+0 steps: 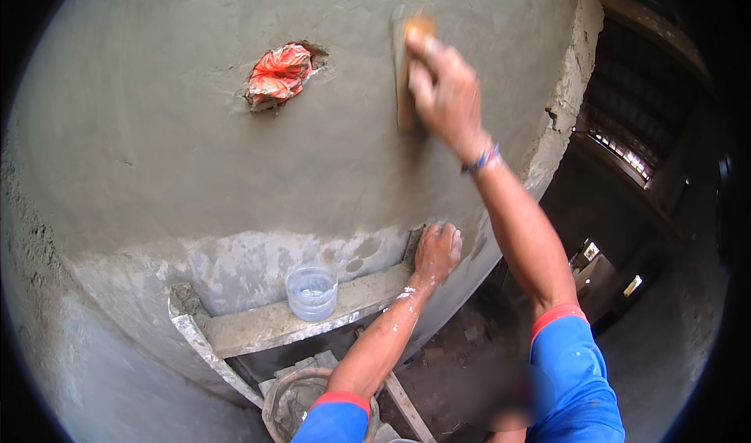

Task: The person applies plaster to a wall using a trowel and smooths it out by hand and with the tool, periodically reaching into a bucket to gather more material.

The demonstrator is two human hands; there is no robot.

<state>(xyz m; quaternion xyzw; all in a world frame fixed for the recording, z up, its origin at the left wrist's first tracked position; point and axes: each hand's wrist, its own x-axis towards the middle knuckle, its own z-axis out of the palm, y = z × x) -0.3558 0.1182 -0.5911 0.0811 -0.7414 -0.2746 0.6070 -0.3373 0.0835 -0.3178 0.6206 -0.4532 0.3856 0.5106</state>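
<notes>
Mostly coated: grey wall (180,154) with float (402,75) in use, head view.

Progress, judged: a damp grey coat (352,169) covers the upper wall, reaching toward its rough right edge; faint streaks suggest smoothing is incomplete. The pale strip (235,263) above the plank (258,327) looks patchy and uncoated. Crumpled red plastic (280,75) sits recessed in the coat, left of the float. Right hand (450,91), motion-blurred: fingers closed round the float's orange handle (422,25), blade upright at the wall, toward its right edge. Left hand (436,253): fingers bent, at the plank's right end, beside a grey end piece (411,243); gripping or merely leaning, cannot tell. Plank, midway along: clear plastic tub (311,293). Below the plank: bucket (274,400), grey mix (297,400) inside.
</notes>
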